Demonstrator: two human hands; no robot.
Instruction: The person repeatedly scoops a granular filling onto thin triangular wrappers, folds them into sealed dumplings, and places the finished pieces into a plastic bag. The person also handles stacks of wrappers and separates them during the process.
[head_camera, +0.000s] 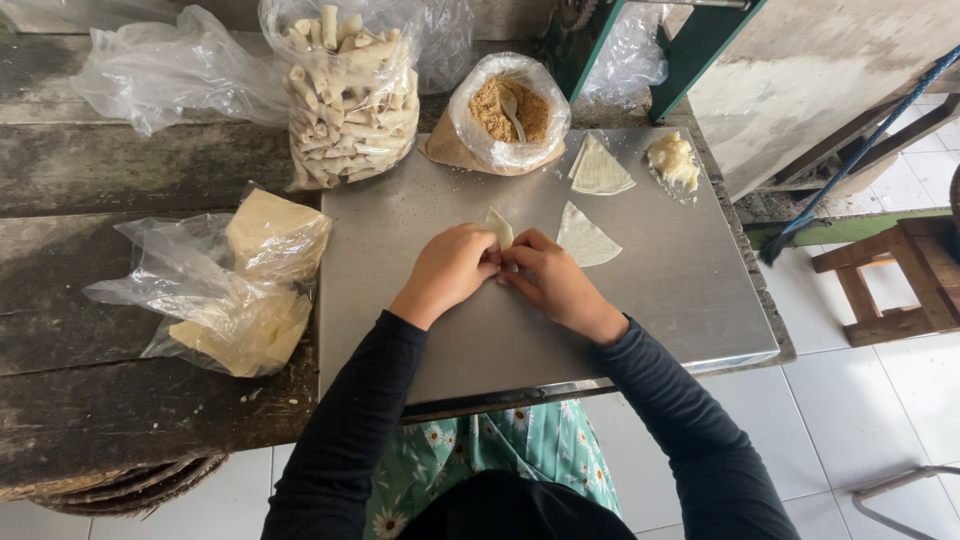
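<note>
While both of my hands are working at the middle of the steel tray (420, 330), I am rolling a small pastry wrapper (498, 226) between them. My left hand (447, 268) and right hand (548, 277) are pressed close together, fingertips pinching the folded dough, whose pale tip is poking up between them. Whether filling is already inside I cannot quite tell, since my fingers are covering most of it.

Judging by what is lying around, a good share is done: the clear bag of finished rolls (350, 95) at the far left of the tray is standing nearly full. Work is still waiting, though. Two triangular wrappers, one near my right hand (585, 238) and one farther off (600, 168), are lying flat and unrolled. A bag of brown crumbly filling (505, 110) with a spoon (512, 112) in it is sitting open at the far edge, and a lump of pale paste (672, 158) is sitting at the far right. On the wooden table (120, 170) to the left, plastic bags of stacked wrapper sheets (255, 280) are lying well stocked.
</note>
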